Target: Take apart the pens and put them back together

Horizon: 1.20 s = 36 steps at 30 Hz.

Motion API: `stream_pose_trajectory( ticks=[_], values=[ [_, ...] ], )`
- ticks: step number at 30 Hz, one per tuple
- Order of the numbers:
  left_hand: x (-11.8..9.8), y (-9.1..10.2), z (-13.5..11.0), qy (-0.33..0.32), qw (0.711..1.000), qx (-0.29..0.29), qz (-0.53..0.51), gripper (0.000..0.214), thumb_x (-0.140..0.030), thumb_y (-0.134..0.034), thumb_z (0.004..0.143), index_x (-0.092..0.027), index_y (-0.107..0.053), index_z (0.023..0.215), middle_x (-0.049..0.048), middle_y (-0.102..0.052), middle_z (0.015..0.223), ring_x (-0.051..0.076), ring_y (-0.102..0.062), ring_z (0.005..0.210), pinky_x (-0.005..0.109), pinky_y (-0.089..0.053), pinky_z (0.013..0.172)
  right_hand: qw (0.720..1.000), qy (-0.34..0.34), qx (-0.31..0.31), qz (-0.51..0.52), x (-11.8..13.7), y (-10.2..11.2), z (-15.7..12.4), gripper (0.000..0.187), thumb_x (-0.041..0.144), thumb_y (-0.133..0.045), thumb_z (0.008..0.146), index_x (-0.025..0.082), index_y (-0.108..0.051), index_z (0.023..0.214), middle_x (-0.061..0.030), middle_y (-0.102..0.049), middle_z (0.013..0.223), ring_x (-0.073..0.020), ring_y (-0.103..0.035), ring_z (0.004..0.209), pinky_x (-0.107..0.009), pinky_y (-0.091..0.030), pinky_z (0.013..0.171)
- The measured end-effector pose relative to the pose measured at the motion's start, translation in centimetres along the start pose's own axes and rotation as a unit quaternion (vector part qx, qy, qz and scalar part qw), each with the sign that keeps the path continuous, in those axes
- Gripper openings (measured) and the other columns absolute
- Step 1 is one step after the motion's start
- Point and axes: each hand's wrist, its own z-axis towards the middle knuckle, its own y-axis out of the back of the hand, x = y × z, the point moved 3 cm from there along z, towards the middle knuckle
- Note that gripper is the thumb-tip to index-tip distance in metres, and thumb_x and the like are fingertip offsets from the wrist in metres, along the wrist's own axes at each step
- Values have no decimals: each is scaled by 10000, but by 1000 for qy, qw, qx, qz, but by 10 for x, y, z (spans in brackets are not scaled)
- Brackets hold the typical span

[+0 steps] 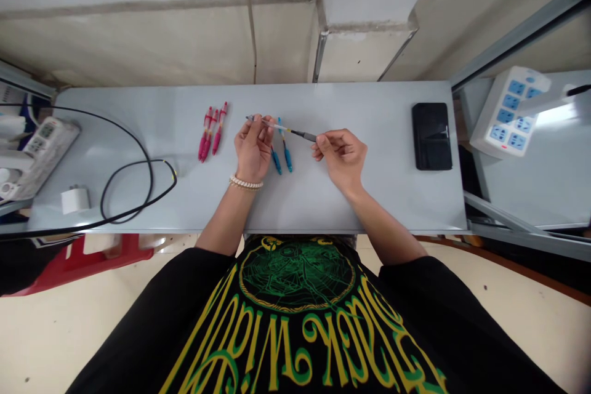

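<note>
The grey-and-clear pen (298,133) is pinched toward opposite ends by left hand (253,149) and right hand (342,157). Relative to it: open tabletop (383,154) bounded nearward by table edge (300,231), far right by flat black object (431,136); blue pens (287,159) overlapped beneath; pink pens (217,140), looped cable (151,175) noted left.

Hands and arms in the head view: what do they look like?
The left hand is ungloved, with a pale, braided-looking bracelet at its wrist; the right hand is ungloved, with none visible. Black sleeves end near the elbows.
</note>
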Motion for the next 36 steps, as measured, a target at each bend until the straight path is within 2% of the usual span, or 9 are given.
stream_pose_trajectory(
  ticks=[6,9,13,16,22,26,29,33,36],
  values=[
    [-2,-4,-1,-8,1000,2,-11,328,-417,-1033,783,-207,-799,876,16,-838,967,127,-831,942,127,-658,785,999,29,-6,-19,-10,0,2,486,691,-876,859,227,-735,887,16,-766,717,-128,-717,585,-266,-637,563],
    [-2,-11,-6,-10,1000,-2,-6,386,-414,-1067,727,-204,-775,867,4,-835,917,132,-836,886,142,-658,760,993,102,-14,-50,-13,1,1,393,617,-881,891,236,-787,895,-7,-808,823,-144,-767,686,-282,-671,631],
    [0,-22,-14,30,998,46,30,471,-435,-1088,686,-213,-758,940,10,-845,924,160,-848,882,176,-677,743,972,216,-4,-94,-11,2,-1,174,408,-854,967,262,-840,875,-37,-860,995,-195,-837,914,-332,-713,765],
    [0,-25,-17,49,995,77,43,492,-444,-1078,705,-224,-731,976,15,-851,967,177,-856,928,199,-691,765,965,241,3,-105,-10,5,0,88,275,-842,974,267,-849,886,-32,-871,1010,-207,-850,936,-344,-717,782],
    [0,-24,-17,52,991,105,72,506,-483,-1051,746,-229,-688,990,18,-848,983,199,-859,969,214,-694,768,966,226,21,-126,-12,4,0,172,346,-810,1002,248,-831,863,-50,-871,1026,-220,-855,961,-359,-721,824],
    [0,-25,-17,36,989,113,86,546,-517,-1047,738,-233,-652,985,1,-844,955,194,-861,937,200,-686,738,992,88,35,-88,-22,4,3,352,577,-848,936,234,-779,973,-29,-835,860,-196,-825,758,-322,-701,712],
    [0,-25,-17,33,989,110,91,565,-530,-1049,727,-234,-641,983,-3,-843,945,194,-861,928,197,-682,724,995,-4,78,-67,-27,3,4,495,697,-764,961,232,-725,1128,-5,-796,763,-177,-790,658,-303,-681,658],
    [-1,-23,-16,30,992,93,83,562,-522,-1054,723,-234,-647,983,4,-848,957,193,-861,928,201,-686,743,990,45,83,-103,-23,5,6,600,739,-806,901,255,-713,1243,-43,-832,978,-201,-823,829,-341,-701,772],
    [-3,-22,-15,26,993,88,69,548,-504,-1057,726,-230,-656,980,7,-853,957,180,-861,915,185,-681,742,981,99,82,-142,-19,6,6,493,724,-746,963,247,-773,1085,-47,-820,970,-203,-809,839,-360,-688,809]
  ],
)
